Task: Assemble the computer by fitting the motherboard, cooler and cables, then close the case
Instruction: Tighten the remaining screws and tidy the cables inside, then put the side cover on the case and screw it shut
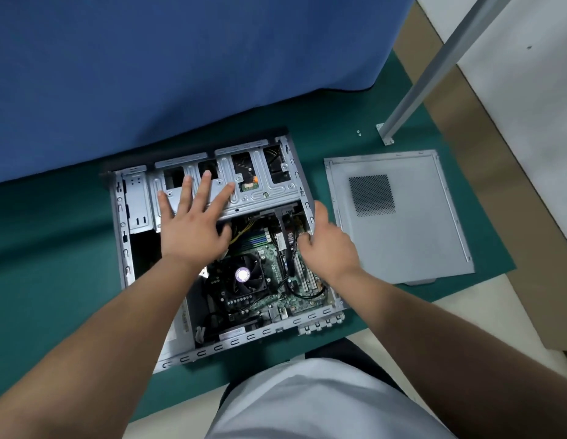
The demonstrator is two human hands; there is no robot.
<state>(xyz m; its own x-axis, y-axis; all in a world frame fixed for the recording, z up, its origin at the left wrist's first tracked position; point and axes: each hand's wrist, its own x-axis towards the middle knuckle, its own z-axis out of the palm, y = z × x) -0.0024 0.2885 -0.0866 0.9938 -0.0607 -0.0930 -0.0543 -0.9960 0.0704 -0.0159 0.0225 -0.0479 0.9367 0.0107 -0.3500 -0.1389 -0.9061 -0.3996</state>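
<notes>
An open grey computer case (123,248) lies on its side on a green mat. Inside it sit the green motherboard (269,280) and a black cooler fan (244,275) with a pale round hub. Black cables (290,248) run over the board. My left hand (193,223) lies flat with spread fingers on the metal drive cage (263,182) at the case's far end. My right hand (326,242) curls its fingers round the case's right wall, thumb outside, fingertips inside near the cables.
The grey side panel (399,217) with a perforated vent lies flat to the right of the case. Two small screws (358,133) rest near a grey metal leg (434,74). Blue cloth (180,74) hangs behind the case. The green mat (54,232) covers the floor.
</notes>
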